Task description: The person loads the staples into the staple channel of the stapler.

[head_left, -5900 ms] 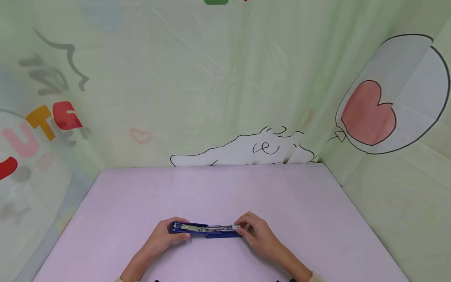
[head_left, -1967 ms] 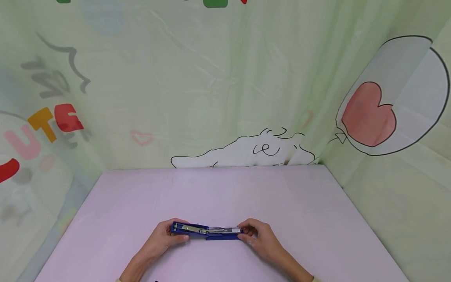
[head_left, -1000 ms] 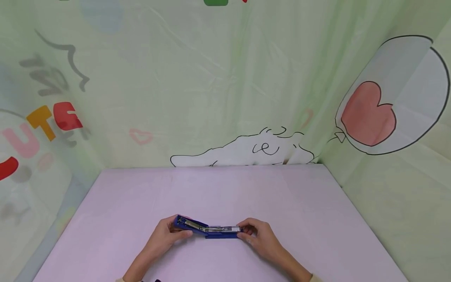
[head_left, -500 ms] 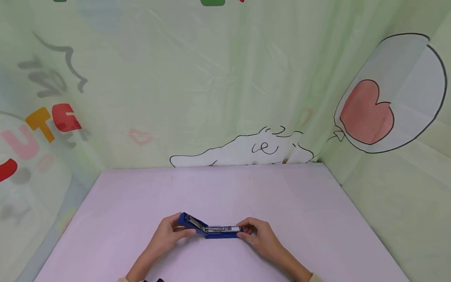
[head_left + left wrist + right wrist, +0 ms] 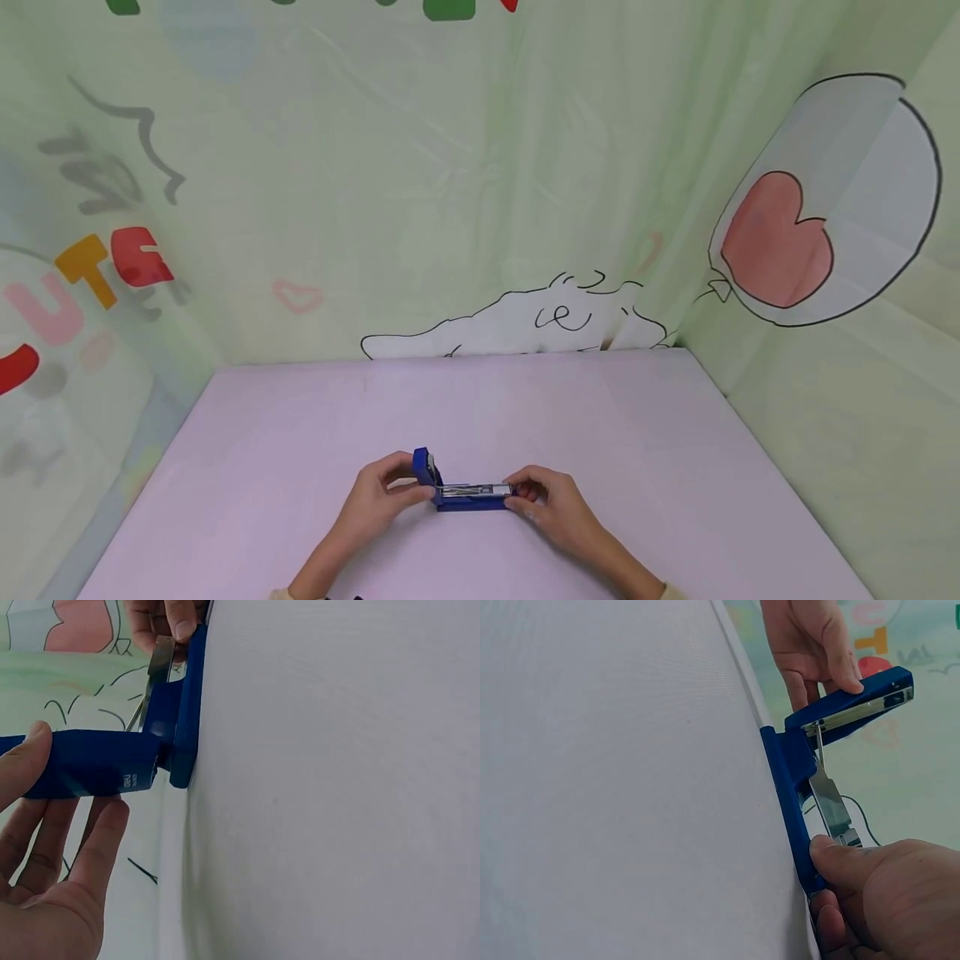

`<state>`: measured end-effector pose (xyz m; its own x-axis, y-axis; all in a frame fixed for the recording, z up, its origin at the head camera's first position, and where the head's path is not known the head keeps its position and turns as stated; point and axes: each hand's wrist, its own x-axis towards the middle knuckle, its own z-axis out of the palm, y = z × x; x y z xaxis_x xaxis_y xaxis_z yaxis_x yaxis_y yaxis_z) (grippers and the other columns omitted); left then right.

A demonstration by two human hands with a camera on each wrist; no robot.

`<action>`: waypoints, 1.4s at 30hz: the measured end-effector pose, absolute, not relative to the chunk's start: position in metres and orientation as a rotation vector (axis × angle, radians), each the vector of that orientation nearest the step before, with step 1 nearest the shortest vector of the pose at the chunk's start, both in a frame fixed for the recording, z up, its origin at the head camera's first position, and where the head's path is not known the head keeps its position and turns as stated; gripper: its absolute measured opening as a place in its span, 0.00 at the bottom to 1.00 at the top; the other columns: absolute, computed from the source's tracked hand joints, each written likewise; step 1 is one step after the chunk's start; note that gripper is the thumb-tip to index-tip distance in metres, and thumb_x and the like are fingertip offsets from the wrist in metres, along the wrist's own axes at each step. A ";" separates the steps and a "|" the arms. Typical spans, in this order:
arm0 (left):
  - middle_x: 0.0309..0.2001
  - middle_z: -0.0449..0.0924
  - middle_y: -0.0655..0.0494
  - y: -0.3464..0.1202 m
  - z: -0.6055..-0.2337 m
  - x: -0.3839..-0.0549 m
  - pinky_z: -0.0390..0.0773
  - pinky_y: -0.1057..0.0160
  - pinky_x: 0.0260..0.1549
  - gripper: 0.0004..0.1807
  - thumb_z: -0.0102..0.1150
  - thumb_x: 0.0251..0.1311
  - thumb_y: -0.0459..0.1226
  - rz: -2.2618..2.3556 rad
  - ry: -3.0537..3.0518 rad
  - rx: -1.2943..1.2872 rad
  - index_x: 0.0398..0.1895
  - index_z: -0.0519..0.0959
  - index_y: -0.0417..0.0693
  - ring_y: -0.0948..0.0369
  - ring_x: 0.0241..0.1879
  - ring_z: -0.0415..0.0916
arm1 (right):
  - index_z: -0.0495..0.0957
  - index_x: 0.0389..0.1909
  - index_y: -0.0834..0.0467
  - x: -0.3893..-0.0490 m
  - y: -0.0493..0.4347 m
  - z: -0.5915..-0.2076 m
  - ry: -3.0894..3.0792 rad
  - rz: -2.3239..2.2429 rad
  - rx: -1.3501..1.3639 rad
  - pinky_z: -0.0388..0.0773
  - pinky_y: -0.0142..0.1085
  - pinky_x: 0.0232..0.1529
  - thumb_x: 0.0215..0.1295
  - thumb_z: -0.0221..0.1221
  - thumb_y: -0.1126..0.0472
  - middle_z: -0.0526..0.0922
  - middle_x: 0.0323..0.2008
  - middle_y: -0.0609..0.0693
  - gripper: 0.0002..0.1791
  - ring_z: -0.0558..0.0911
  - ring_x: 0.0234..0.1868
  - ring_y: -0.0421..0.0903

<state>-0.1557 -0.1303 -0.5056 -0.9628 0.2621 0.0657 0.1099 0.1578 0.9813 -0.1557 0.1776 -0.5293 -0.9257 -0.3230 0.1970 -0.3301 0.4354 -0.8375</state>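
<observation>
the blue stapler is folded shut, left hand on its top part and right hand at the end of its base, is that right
No: the blue stapler is open, its top part swung up from its base, as the right wrist view shows; the rest holds.

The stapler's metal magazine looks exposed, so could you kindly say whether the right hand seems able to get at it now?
Probably yes: the left hand holds the blue cover raised, leaving the magazine open from above, and the right hand is beside its end, gripping the base.
</observation>
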 end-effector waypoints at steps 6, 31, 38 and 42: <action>0.51 0.87 0.47 -0.124 -0.506 -0.157 0.85 0.65 0.54 0.19 0.78 0.59 0.38 1.920 2.332 0.379 0.53 0.85 0.46 0.67 0.51 0.84 | 0.87 0.45 0.55 -0.156 0.177 -0.529 -2.661 1.573 0.593 0.79 0.27 0.38 0.62 0.74 0.65 0.86 0.33 0.46 0.11 0.77 0.34 0.32; 0.51 0.88 0.47 -0.112 -0.506 -0.160 0.86 0.65 0.52 0.20 0.78 0.58 0.37 1.898 2.378 0.430 0.54 0.87 0.48 0.68 0.51 0.83 | 0.88 0.44 0.54 -0.156 0.176 -0.529 -2.649 1.577 0.577 0.79 0.27 0.37 0.61 0.74 0.65 0.86 0.33 0.46 0.11 0.77 0.34 0.32; 0.51 0.89 0.48 -0.106 -0.508 -0.160 0.86 0.64 0.53 0.19 0.79 0.58 0.37 1.889 2.401 0.436 0.53 0.88 0.48 0.69 0.52 0.84 | 0.88 0.44 0.53 -0.156 0.176 -0.529 -2.658 1.564 0.571 0.79 0.27 0.37 0.61 0.74 0.64 0.86 0.33 0.45 0.11 0.78 0.34 0.32; 0.50 0.89 0.50 -0.103 -0.507 -0.159 0.86 0.65 0.53 0.18 0.79 0.58 0.39 1.859 2.425 0.437 0.52 0.89 0.51 0.66 0.52 0.84 | 0.88 0.44 0.53 -0.155 0.175 -0.528 -2.655 1.579 0.571 0.79 0.27 0.37 0.62 0.74 0.64 0.86 0.33 0.46 0.11 0.78 0.34 0.33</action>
